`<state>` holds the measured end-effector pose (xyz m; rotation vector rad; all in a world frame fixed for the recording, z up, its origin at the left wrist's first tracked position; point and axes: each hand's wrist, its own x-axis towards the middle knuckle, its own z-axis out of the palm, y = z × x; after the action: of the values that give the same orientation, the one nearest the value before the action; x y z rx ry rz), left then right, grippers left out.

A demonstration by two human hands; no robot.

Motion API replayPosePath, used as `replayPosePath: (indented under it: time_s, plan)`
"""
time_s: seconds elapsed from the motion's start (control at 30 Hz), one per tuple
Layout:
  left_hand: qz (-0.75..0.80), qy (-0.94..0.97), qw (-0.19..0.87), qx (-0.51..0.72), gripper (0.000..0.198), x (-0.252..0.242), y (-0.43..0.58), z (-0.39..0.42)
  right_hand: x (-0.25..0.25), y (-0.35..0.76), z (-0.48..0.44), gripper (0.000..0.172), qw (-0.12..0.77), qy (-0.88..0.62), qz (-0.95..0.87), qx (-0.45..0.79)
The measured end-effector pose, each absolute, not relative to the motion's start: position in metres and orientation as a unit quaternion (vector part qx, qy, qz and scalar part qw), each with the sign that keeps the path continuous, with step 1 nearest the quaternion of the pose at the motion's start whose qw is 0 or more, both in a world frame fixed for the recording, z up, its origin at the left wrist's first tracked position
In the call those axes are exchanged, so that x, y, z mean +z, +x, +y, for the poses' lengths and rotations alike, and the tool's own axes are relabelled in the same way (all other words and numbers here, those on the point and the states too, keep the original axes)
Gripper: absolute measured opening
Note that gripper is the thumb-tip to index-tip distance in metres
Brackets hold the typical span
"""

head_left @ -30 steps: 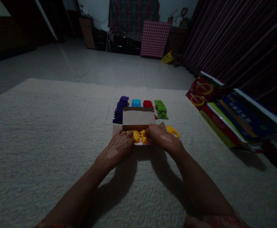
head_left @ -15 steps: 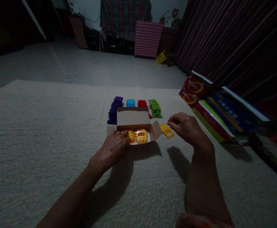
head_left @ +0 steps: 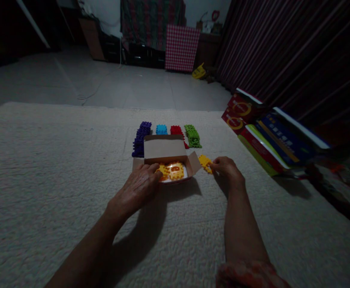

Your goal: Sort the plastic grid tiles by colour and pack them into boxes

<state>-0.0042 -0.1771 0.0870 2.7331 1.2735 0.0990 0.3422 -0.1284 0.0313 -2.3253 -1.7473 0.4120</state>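
Observation:
An opened cardboard box (head_left: pixel 165 149) lies on the quilted mat, with yellow notched pieces (head_left: pixel 175 171) inside. My left hand (head_left: pixel 143 180) reaches over the box's near left side, fingertips at the yellow pieces; whether it grips one is hidden. Right of the box, my right hand (head_left: pixel 219 166) has its fingers closed on the edge of a loose yellow piece (head_left: pixel 205 162). Behind the box are purple pieces (head_left: pixel 142 138), blue pieces (head_left: pixel 161 129), red pieces (head_left: pixel 176 130) and green pieces (head_left: pixel 192 136).
Red boxes (head_left: pixel 237 114) and a blue box (head_left: pixel 285 138) stand at the right of the mat (head_left: pixel 73 160). Farther back are the tiled floor, a red checked cloth (head_left: pixel 181 48), a yellow object (head_left: pixel 199 71) and dark striped curtains.
My right hand has come down and left onto the loose yellow piece. My left hand stays at the box. The whole view has shifted slightly.

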Motion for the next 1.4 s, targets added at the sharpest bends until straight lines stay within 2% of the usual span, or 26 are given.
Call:
replayPosePath:
  time_s: [0.23,0.3,0.43,0.5,0.67,0.9,1.13,1.4]
  plan:
    - [0.424,0.902,0.073,0.032,0.017,0.087,-0.005,-0.176,0.056,0.338,-0.126,0.018,0.097,-0.790,-0.590,0.137]
    - [0.417,0.904,0.077,0.041,0.016,0.086,-0.006,-0.175,0.070,0.335,-0.129,0.020,0.160,-0.772,-0.607,0.104]
    - [0.415,0.905,0.077,0.044,0.014,0.082,-0.009,-0.175,0.105,0.311,-0.138,0.021,0.345,-0.647,-0.673,0.093]
    - [0.415,0.905,0.082,0.042,0.015,0.081,-0.010,-0.175,0.124,0.290,-0.140,0.020,0.366,-0.593,-0.712,0.087]
    - [0.418,0.905,0.075,0.039,0.016,0.087,-0.009,-0.174,0.140,0.227,-0.134,0.024,0.245,-0.503,-0.822,0.104]
    - [0.438,0.896,0.065,0.023,0.021,0.103,-0.009,-0.174,0.106,0.179,-0.128,0.024,0.102,-0.500,-0.857,0.065]
    - [0.437,0.895,0.058,0.075,0.020,0.102,-0.016,-0.174,0.100,0.162,-0.132,0.019,0.071,-0.463,-0.882,0.049]
    - [0.458,0.885,0.070,0.047,0.019,0.101,-0.014,-0.173,0.099,0.156,-0.135,0.018,0.056,-0.415,-0.906,0.065]
